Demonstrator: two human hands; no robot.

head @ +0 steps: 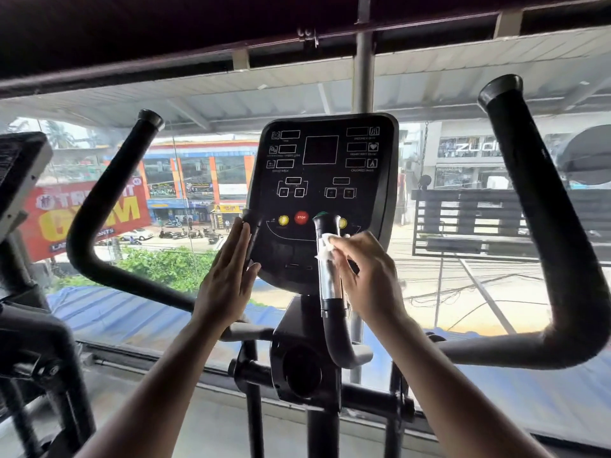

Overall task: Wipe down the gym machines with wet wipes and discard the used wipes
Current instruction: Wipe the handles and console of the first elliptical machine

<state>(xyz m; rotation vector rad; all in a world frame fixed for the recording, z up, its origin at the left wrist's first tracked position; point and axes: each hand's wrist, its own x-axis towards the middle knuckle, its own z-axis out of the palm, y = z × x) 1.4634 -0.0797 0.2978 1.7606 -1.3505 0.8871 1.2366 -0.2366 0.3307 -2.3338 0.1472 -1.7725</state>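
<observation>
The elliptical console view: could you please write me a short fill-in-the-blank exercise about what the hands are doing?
1. The right hand presses a white ____ against the chrome pulse handle.
2. The left hand lies with ____ fingers along the console's left edge.
3. The round button marked STOP is ____.

Missing words: wipe; straight; red

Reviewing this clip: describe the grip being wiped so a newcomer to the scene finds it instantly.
Start at the black console in the middle of the machine, with its red STOP button. Just below and in front stand two short upright grips; the right hand presses a white wipe against the right-hand one. Its shiny silver sleeve distinguishes it from the long black handlebars either side.
</observation>
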